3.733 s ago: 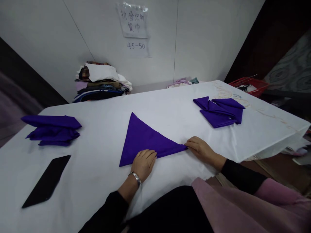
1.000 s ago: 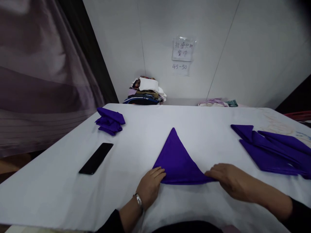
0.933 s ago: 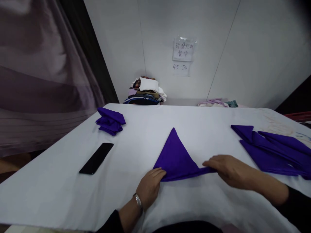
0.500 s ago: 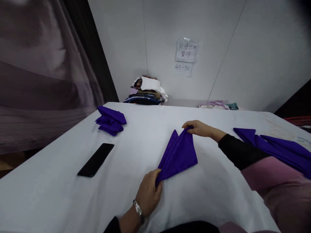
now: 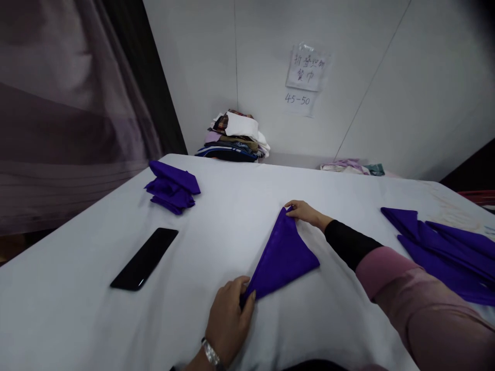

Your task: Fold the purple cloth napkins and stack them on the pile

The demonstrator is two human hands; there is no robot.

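A purple cloth napkin (image 5: 284,255), folded into a narrow triangle, lies on the white-covered table (image 5: 216,242) in front of me. My left hand (image 5: 231,315), with a silver bracelet at the wrist, pinches its near pointed end between thumb and fingers. At the far tip, my right hand (image 5: 303,211) has closed its fingertips on the upper corner. The napkin's long left edge runs straight between both hands, and its loose corner points right.
A black phone (image 5: 145,259) lies at the left, with crumpled purple napkins (image 5: 172,188) behind it. More folded purple napkins (image 5: 444,252) rest at the right, beyond my sleeve. Stacked clothes (image 5: 234,136) stand by the wall under a handwritten paper sign (image 5: 307,69).
My right hand has moved the upper corner leftward, over the napkin's other tip, so two points have become one. My left hand still pinches the near end. The view has shifted slightly.
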